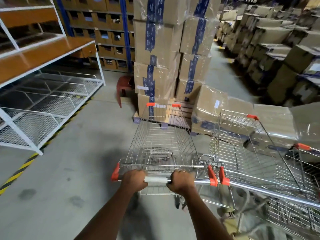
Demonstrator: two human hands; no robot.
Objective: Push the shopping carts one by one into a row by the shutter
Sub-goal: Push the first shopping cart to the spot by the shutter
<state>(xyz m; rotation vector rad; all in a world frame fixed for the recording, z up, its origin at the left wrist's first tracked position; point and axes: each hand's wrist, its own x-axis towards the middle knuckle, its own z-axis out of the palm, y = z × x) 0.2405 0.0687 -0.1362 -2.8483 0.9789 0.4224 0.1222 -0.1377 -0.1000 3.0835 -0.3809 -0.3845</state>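
Two hands, left hand (134, 180) and right hand (181, 181), each grip clamped on the handle bar (155, 179) of a wire shopping cart (161, 144). Just right of that grip stands a second cart (251, 149); ahead, a stack of taped cartons (161, 49).

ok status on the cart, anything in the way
Left hand and right hand both gripping cart handle. Box stack dead ahead. Second cart close on right.
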